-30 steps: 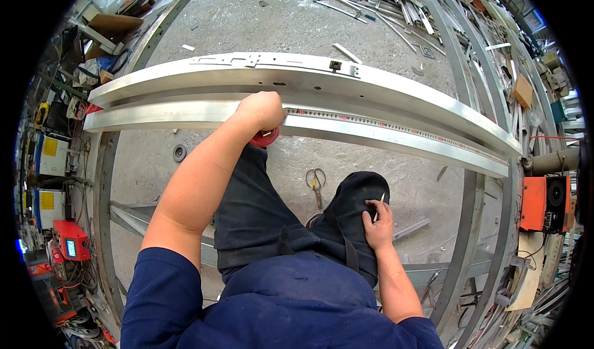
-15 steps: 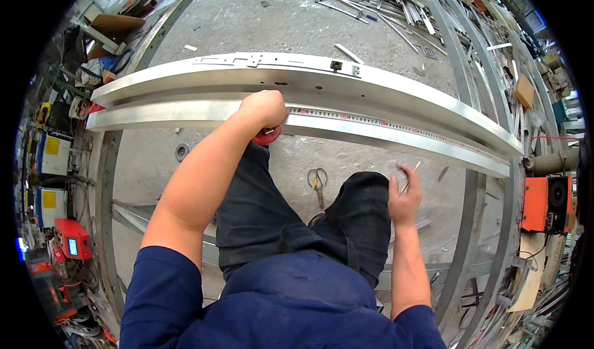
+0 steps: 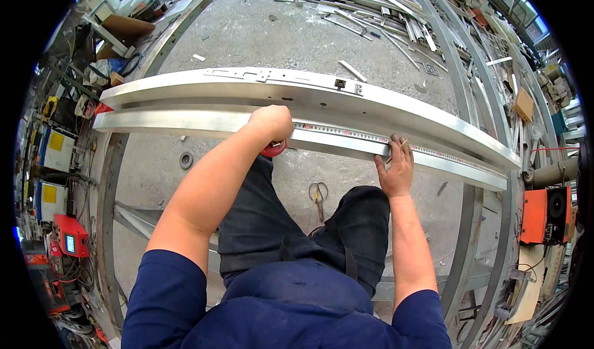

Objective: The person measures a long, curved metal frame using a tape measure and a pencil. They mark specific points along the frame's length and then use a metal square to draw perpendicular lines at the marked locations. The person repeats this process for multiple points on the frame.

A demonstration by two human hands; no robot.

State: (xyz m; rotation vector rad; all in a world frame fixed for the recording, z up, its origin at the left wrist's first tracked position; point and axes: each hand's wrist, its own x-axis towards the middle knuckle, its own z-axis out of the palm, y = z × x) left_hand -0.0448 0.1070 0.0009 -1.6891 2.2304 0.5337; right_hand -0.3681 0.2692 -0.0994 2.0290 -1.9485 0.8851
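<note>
The left hand (image 3: 271,121) is over the near bar (image 3: 179,120), left of its middle. Its fingers are curled narrow about the tape (image 3: 334,131); the red case (image 3: 275,149) shows beneath the hand, on the near side of the bar, mostly covered. The blade lies extended along the upper face of the near bar, running from the left hand toward the bar's right end.

The right hand (image 3: 396,173) is at the same bar, right of the left hand. Its thumb is set apart from the fingers, which hold a thin pencil (image 3: 404,144) and lie over the bar at the blade. Whether the fingertips press on the blade cannot be told.

The far bar (image 3: 204,93) lies just beyond the near bar, a narrow gap between them. Its side shows several dark holes; a long metal plate (image 3: 281,77) rests on top, with a small dark fitting (image 3: 340,84) near the plate's right end. Both bars span a grey steel frame (image 3: 468,238).

On the floor (image 3: 291,46), scissors (image 3: 318,202) lie between the person's legs and a dark ring (image 3: 186,160) lies to the left. Metal offcuts (image 3: 371,9) are heaped beyond the bars. An orange machine (image 3: 538,216) stands at far right.
</note>
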